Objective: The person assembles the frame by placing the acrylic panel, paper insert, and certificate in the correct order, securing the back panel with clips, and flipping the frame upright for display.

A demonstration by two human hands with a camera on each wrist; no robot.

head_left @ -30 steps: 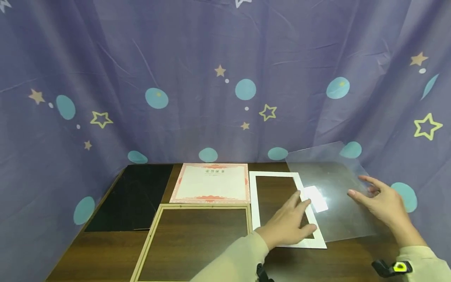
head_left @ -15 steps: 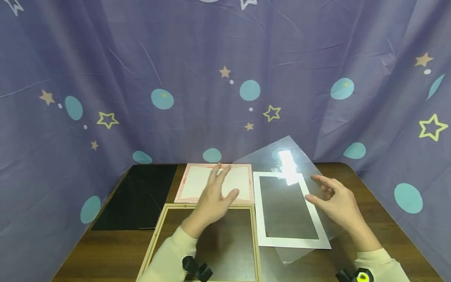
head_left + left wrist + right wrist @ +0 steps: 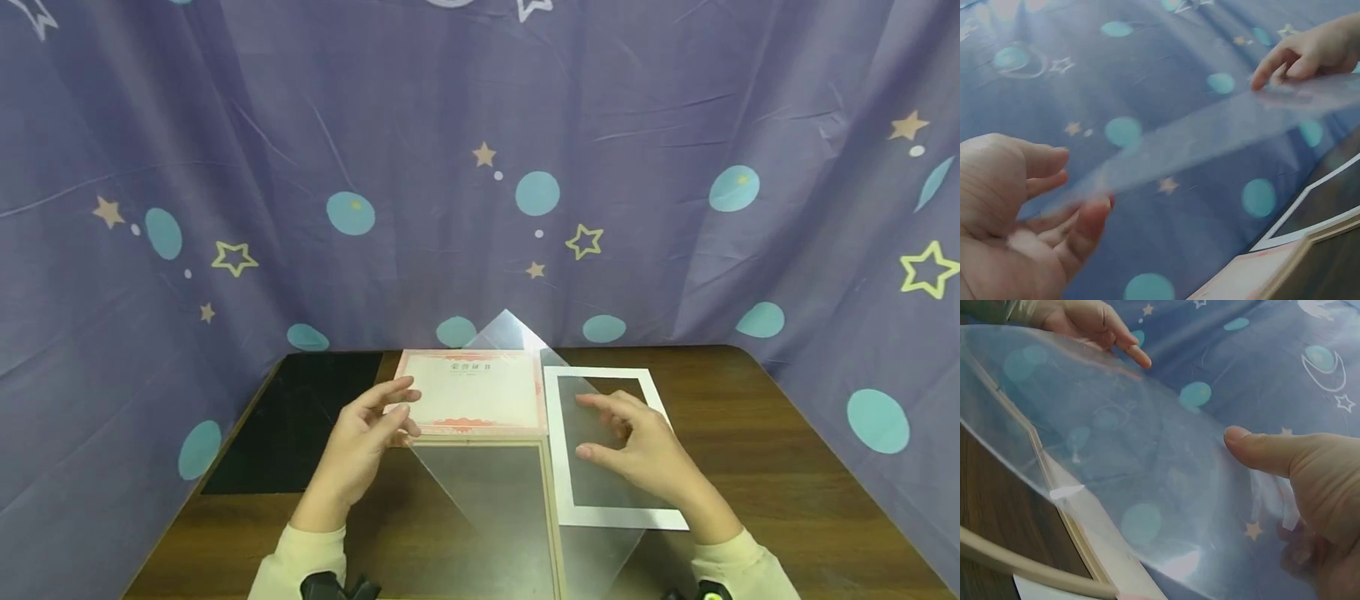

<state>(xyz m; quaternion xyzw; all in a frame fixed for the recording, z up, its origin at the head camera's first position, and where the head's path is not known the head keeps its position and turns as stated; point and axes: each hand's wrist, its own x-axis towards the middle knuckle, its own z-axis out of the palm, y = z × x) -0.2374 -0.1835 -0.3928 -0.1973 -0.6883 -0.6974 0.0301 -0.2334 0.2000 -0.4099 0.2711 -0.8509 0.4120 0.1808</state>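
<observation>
A clear plastic sheet (image 3: 495,475) is held up slantwise over the table, one corner pointing at the curtain. My right hand (image 3: 648,446) grips its right edge, thumb apart from the index finger; in the right wrist view the thumb (image 3: 1260,447) lies at the sheet's edge. My left hand (image 3: 352,454) holds the left corner, which runs in between thumb and fingers in the left wrist view. Beneath the sheet lies a pale wooden frame (image 3: 553,517), seen partly through it. The white mat (image 3: 561,479) with its rectangular opening lies under my right hand.
A certificate (image 3: 472,400) with a red border lies behind the frame. The black board (image 3: 288,425) is at the back left of the brown wooden table (image 3: 780,467). A purple curtain (image 3: 420,283) with stars and blue spots hangs behind.
My right hand has carried the plastic sheet leftward from the right side, across the mat, to above the frame. My left hand has moved left off the mat and taken the sheet's left corner.
</observation>
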